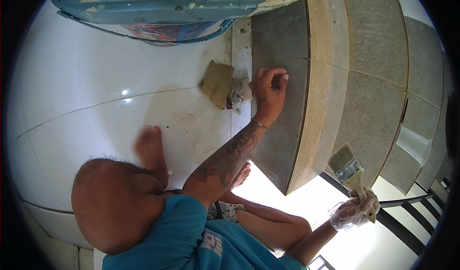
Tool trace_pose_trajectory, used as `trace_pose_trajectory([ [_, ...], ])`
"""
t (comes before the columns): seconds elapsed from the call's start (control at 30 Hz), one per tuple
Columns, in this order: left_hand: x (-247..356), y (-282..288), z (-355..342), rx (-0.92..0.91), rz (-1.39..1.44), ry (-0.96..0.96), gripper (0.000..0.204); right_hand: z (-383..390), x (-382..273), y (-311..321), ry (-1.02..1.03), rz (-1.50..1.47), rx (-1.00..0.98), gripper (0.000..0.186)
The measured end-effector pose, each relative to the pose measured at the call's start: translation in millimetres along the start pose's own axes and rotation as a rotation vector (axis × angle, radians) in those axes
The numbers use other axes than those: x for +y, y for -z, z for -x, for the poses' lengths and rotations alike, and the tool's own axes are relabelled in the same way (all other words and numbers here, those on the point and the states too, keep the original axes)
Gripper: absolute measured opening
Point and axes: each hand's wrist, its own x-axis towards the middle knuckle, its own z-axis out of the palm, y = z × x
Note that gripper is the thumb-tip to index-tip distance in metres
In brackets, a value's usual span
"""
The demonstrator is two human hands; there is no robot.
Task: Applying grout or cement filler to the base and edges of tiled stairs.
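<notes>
Paintbrush (348,167) gripped by its handle in gloved right hand (355,211), bristles up and held clear of grey step face (282,102), while left hand (268,90) presses curled fingers there, possibly pinching something small, beside tan sanding pad (218,84).

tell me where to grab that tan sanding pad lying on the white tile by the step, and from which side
Probably best by the two long edges of the sanding pad, with fingers pinching across its narrow width. It lies flat on the white floor tile, so come down from above on its left half: that side is open floor, while its right end sits close to debris and the left hand pressing on the grey step.
</notes>
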Motion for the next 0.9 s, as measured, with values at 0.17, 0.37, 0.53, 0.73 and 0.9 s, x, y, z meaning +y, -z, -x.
trace_pose_trajectory([
  [0.17, 10, 5, -8, 0.015, -0.215, -0.192, 0.012, 2, 5, 5, -0.049, -0.018, -0.003, 0.033],
  [0.37, 18, 8, -16, -0.038, -0.276, -0.208, 0.008, 1, 2, 5, -0.064, 0.02, 0.019, 0.033],
  [0.53, 20, 7, -24, -0.075, -0.367, -0.323, 0.009, 1, 4, 5, 0.01, 0.019, -0.001, 0.033],
  [0.73, 7, 2, -21, -0.074, -0.352, -0.358, 0.011, 1, 3, 2, -0.001, -0.013, -0.01, 0.032],
  [0.9, -2, 7, -7, -0.088, -0.277, -0.292, 0.013, 1, 5, 11, 0.054, 0.071, -0.057, 0.037],
])
